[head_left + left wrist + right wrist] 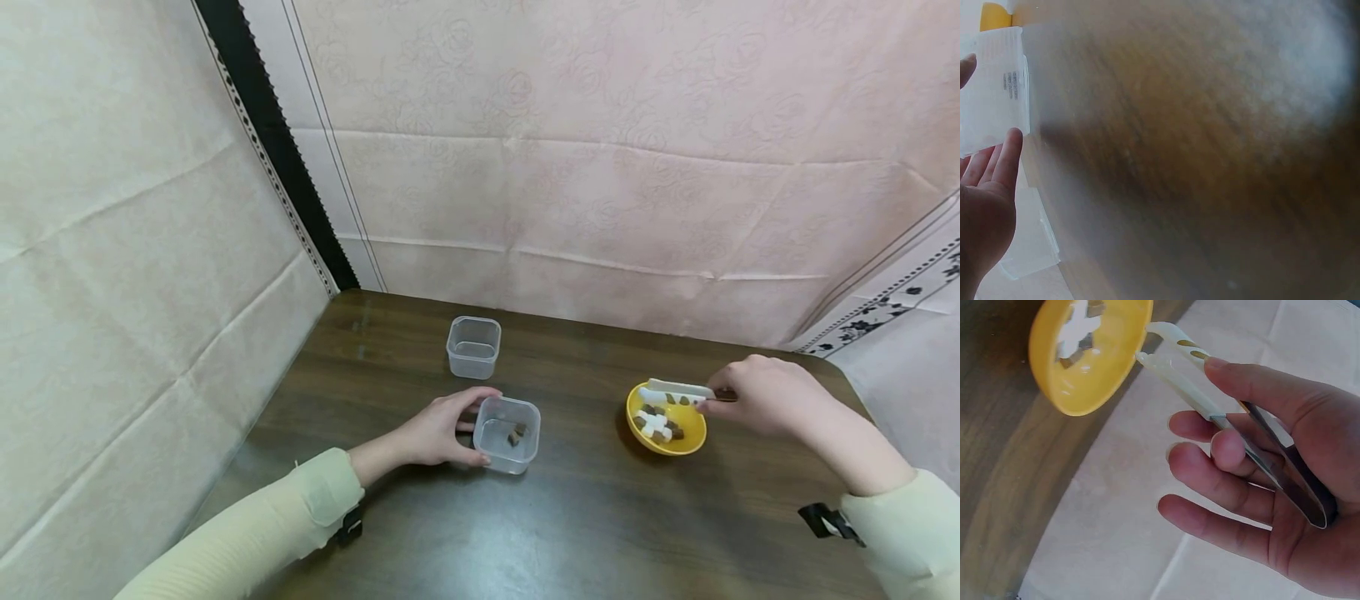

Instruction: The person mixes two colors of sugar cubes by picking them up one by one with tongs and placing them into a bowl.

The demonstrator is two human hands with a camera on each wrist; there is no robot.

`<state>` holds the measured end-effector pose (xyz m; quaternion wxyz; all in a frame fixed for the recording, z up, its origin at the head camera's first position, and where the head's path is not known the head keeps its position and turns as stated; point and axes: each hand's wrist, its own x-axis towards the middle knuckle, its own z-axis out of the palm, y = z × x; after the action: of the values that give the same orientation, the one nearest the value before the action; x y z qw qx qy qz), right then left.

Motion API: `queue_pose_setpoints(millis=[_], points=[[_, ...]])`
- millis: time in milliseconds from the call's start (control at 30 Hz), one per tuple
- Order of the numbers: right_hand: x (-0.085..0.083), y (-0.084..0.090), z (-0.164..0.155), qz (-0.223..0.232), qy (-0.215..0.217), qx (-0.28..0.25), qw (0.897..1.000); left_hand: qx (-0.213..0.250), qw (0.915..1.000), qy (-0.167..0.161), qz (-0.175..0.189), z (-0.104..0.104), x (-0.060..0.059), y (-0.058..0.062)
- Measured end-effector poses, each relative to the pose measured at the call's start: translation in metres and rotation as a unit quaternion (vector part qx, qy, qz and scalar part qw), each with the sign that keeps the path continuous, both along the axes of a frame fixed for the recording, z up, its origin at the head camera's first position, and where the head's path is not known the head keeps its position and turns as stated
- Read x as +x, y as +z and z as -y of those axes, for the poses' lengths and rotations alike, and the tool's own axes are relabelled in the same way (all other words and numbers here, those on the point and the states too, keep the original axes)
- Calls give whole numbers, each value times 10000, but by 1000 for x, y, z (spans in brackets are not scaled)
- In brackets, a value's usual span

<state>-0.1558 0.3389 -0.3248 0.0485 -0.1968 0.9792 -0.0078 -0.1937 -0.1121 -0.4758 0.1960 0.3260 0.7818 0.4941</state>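
My left hand [438, 429] holds the left side of a clear square plastic container [507, 463], thumb at the front and fingers behind. A few small brown pieces [516, 434] lie inside it. On the right, my right hand [772, 396] grips metal tongs [1188, 394] with pale slotted tips between thumb and fingers. The tips reach over a yellow bowl [686, 446] and stand apart, with nothing between them in the right wrist view. White and brown cubes [656, 422] lie in the bowl.
A second clear container [473, 367] stands behind the first on the dark wooden table [577, 500]. Cream patterned cloth [600, 208] hangs along the table's back edge and both sides. A dark device is strapped at each wrist.
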Motion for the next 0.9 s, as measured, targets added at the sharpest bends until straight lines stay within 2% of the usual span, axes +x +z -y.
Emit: queue_pose_setpoints(millis=[200, 467, 600, 900], points=[[7, 14, 9, -6, 203, -62, 9998, 4, 10000, -3, -24, 0, 0, 0], [14, 28, 40, -335, 713, -322, 9964, 26, 10000, -24, -65, 1, -1, 0], [15, 30, 58, -413, 941, -353, 9941, 31, 10000, -23, -74, 1, 0, 0], [12, 30, 95, -291, 1323, -520, 9894, 146, 9998, -58, -121, 0, 0, -1]])
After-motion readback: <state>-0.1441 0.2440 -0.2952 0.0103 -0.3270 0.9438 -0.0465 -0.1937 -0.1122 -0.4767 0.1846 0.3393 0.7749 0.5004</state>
